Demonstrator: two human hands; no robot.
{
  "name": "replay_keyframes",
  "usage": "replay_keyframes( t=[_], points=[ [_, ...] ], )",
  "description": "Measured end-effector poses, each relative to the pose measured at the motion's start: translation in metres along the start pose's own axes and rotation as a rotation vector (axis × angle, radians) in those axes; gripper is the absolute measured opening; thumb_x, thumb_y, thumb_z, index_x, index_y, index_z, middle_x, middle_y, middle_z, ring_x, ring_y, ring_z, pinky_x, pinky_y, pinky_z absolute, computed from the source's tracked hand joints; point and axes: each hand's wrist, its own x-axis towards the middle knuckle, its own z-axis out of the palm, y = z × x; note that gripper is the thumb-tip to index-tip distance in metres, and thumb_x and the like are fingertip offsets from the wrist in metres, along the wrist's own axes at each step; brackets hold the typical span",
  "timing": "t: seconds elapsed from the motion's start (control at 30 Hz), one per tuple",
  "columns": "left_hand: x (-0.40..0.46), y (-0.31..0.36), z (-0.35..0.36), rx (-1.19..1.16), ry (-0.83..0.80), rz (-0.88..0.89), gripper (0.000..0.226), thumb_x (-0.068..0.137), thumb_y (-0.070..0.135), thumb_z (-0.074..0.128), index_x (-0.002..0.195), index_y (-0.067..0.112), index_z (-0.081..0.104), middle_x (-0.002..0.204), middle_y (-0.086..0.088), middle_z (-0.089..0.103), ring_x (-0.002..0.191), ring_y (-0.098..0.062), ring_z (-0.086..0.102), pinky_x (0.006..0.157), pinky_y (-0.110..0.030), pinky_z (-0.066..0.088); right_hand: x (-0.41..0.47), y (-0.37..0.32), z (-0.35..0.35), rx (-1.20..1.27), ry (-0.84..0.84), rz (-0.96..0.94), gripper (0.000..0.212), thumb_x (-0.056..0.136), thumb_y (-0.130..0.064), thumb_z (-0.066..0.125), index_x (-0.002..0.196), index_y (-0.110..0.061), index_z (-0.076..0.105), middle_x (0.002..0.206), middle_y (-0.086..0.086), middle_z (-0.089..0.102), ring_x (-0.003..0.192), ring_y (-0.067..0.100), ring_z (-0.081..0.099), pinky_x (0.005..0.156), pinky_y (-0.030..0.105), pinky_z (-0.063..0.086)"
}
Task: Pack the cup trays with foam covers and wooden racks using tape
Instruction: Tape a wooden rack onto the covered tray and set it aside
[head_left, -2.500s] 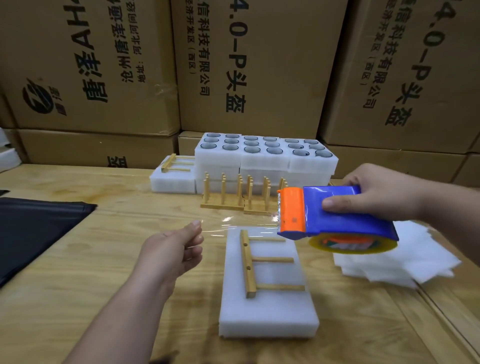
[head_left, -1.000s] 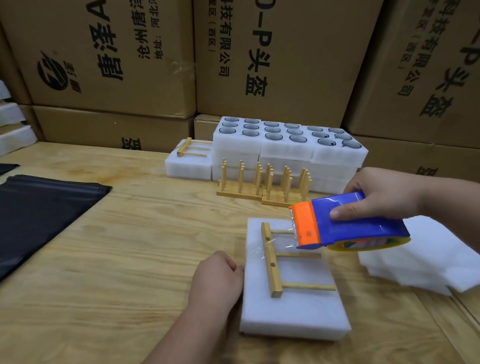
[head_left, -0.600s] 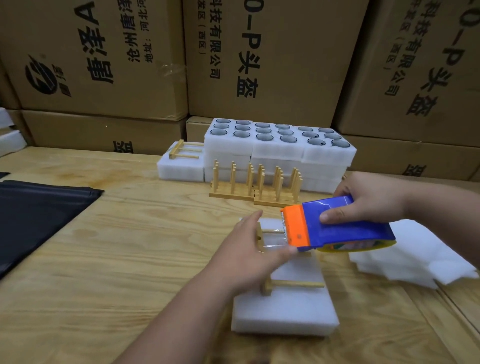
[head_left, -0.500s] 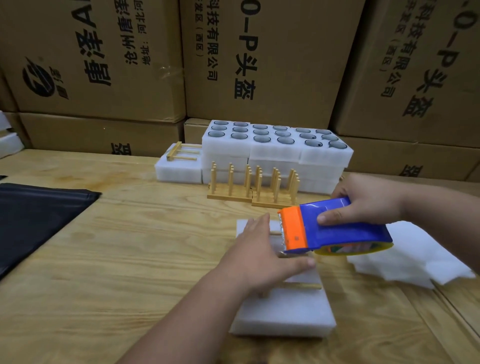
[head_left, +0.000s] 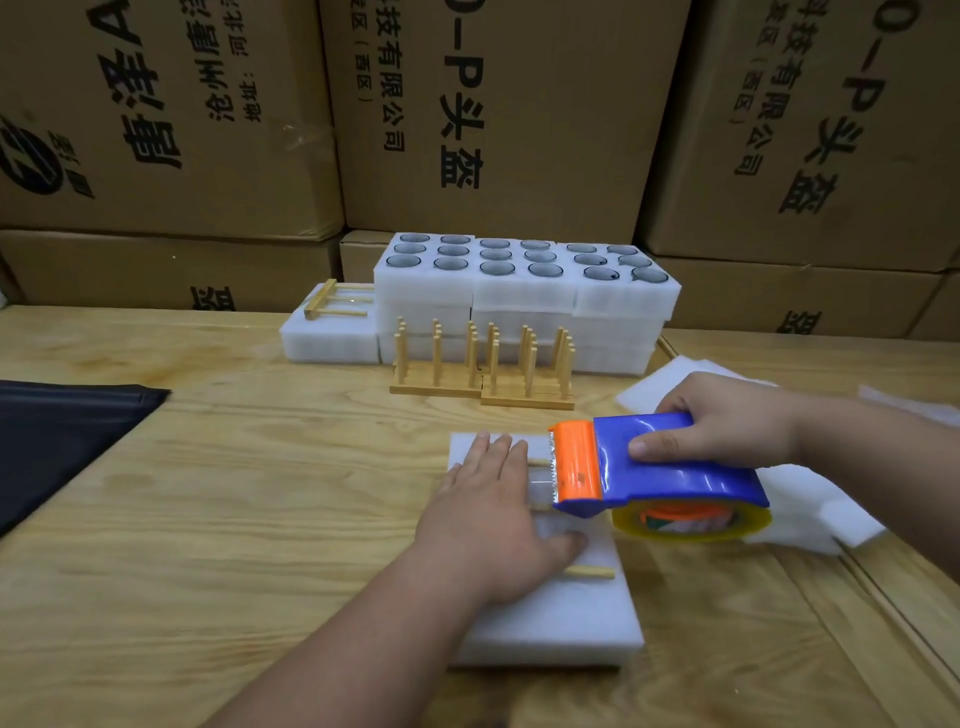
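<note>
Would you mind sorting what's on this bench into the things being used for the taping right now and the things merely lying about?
In use:
- tape dispenser, held by right hand
- foam-covered tray
- wooden rack on it, under flat left hand

Lying about:
- black sheet
- cardboard boxes

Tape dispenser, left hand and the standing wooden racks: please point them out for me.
Tape dispenser (head_left: 670, 467), head view, on its blue body.
Left hand (head_left: 488, 509), head view, on the back of the hand.
Standing wooden racks (head_left: 483, 387), head view, on the base strip.
</note>
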Motion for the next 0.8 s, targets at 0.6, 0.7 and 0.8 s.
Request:
replay_keyframes(
  t=[0.6,0.7,0.8],
  points=[
    [-0.001,-0.001,0.000,0.036,-0.065,-0.002,0.104,0.084,0.080,0.042,0.161,0.025,0.001,0.168,0.011,-0.012,0.152,-0.009,-0.022,0.126,-0.038,0.000,-0.051,0.070,-0.039,0.008,0.008,0.112,0.101,0.039,-0.097,0.068,0.081,-0.005,0.073,0.072,0.009,0.075,0.064,0.019,0.070,0.058,0.027,0.048],
    [-0.002,-0.002,0.000,0.025,-0.062,-0.003,0.103,0.085,0.080,0.043,0.161,0.025,0.001,0.168,0.012,-0.012,0.151,-0.008,-0.023,0.126,-0.037,-0.001,-0.049,0.061,-0.037,-0.058,-0.015,0.146,0.093,0.039,-0.097,0.065,0.076,-0.012,0.074,0.071,0.002,0.076,0.064,0.017,0.071,0.060,0.027,0.050],
    [-0.002,-0.002,0.001,0.020,-0.054,-0.004,0.104,0.084,0.080,0.043,0.162,0.025,0.001,0.168,0.012,-0.012,0.151,-0.008,-0.023,0.126,-0.037,0.000,-0.042,0.044,-0.033,-0.165,-0.056,0.213,0.083,0.046,-0.096,0.062,0.073,-0.018,0.072,0.067,-0.007,0.074,0.059,0.007,0.068,0.059,0.026,0.048]
  ],
)
